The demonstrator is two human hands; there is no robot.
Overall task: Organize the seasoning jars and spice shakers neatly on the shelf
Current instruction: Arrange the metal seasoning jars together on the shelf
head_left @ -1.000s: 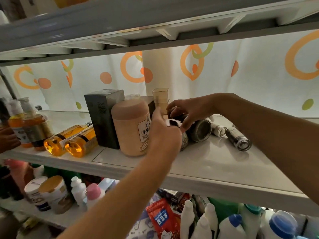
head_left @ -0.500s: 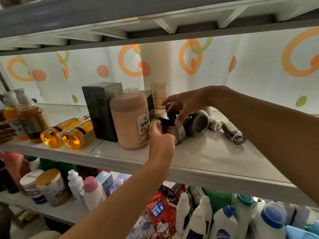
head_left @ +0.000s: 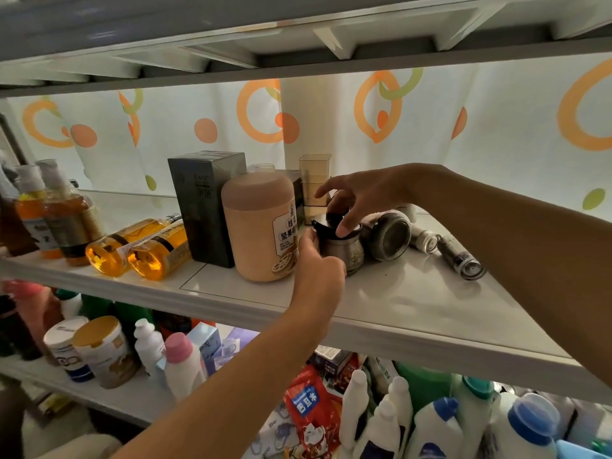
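A small metal seasoning jar [head_left: 344, 251] with a black lid stands upright on the white shelf [head_left: 414, 303]. My left hand [head_left: 318, 263] wraps its left side. My right hand [head_left: 357, 200] reaches from the right, thumb and fingers on the black lid. Just right of it a second jar [head_left: 389, 235] lies on its side, mouth facing me. Two slim spice shakers [head_left: 425, 238] [head_left: 462, 258] lie tipped over further right. A stack of clear square containers [head_left: 314, 183] stands behind my right hand.
A tall peach canister [head_left: 261, 226] and a dark box [head_left: 205, 203] stand left of the jar. Two amber bottles [head_left: 142, 246] lie on their sides, with upright pump bottles [head_left: 56, 207] at far left. The lower shelf holds detergent bottles [head_left: 440, 422] and tins. A patterned curtain hangs behind.
The jar, tilted a second ago between both hands, now stands upright on the shelf. My left hand has dropped to its side and my right fingers have lifted onto the lid.
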